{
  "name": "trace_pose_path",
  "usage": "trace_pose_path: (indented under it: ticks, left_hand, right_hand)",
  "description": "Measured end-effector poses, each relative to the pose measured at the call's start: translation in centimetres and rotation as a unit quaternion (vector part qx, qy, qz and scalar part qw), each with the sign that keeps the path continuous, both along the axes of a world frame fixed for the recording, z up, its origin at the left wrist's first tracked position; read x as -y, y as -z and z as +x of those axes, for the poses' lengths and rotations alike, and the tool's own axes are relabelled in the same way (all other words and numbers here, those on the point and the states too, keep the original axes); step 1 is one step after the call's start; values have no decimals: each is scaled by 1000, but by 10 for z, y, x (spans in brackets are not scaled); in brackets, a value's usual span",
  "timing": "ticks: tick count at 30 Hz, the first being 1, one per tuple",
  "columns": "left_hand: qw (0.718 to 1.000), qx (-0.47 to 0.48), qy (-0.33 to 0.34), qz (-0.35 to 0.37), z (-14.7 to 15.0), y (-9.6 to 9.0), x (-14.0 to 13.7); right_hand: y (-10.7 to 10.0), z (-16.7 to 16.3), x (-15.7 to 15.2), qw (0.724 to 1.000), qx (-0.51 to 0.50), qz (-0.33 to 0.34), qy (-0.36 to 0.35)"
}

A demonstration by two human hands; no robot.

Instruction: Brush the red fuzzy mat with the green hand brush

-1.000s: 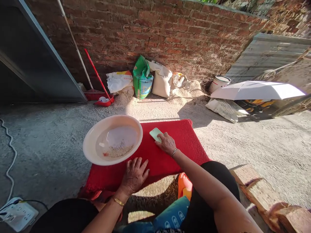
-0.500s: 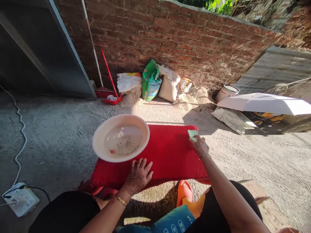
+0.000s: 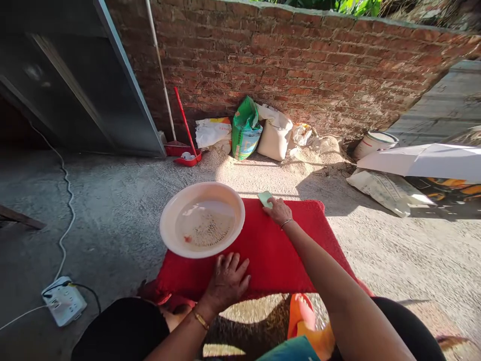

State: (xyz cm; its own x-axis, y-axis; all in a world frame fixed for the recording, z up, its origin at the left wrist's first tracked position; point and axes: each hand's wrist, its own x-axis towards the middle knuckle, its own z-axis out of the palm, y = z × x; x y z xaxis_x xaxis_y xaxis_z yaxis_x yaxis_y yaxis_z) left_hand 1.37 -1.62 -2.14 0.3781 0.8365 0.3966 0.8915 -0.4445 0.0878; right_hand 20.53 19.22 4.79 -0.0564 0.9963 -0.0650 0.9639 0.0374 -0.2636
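We see the right hand [image 3: 277, 210] grasping the near end of a pale green phone [image 3: 265, 199] by the far edge of the red-covered worktop [image 3: 274, 255]; we cannot tell whether it is lifted. The left hand [image 3: 228, 281] lies palm down, fingers spread, holding nothing, just beside the basin [image 3: 169, 233]. We judge the phone light, stiff and perhaps slippery, best held by its long sides. The basin, with water [image 3: 195, 220] and grains [image 3: 210, 233] inside, likely sloshes; we would grip opposite rims. Beyond, a green sack [image 3: 246, 131] stands near the brick wall [image 3: 300, 75].
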Motion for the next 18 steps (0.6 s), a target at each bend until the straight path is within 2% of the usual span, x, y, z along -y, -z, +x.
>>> trace_pose_path:
  ticks: [3, 7, 10, 12, 14, 16, 18]
  left_hand:
    - [1000, 0, 4, 0, 1, -2, -1]
    - [1000, -2, 4, -2, 1, -5, -1]
    - [1000, -2, 3, -5, 1, -9, -1]
    - [1000, -5, 2, -6, 1, -11, -1]
    - [1000, -9, 1, -7, 1, -14, -1]
    - [1000, -11, 1, -8, 1, -15, -1]
    - [1000, -14, 1, -7, 1, -16, -2]
  right_hand:
    - [1, 79, -1, 992, 18, -4, 124]
    - [-4, 190, 22, 951, 29, -25, 308]
    - [-7, 241, 44, 923, 22, -39, 383]
    - [-8, 247, 52, 921, 0, -40, 387]
    - [-8, 229, 55, 936, -25, -18, 350]
    - [-7, 189, 60, 964, -34, 24, 263]
    - [-4, 136, 68, 988, -29, 57, 141]
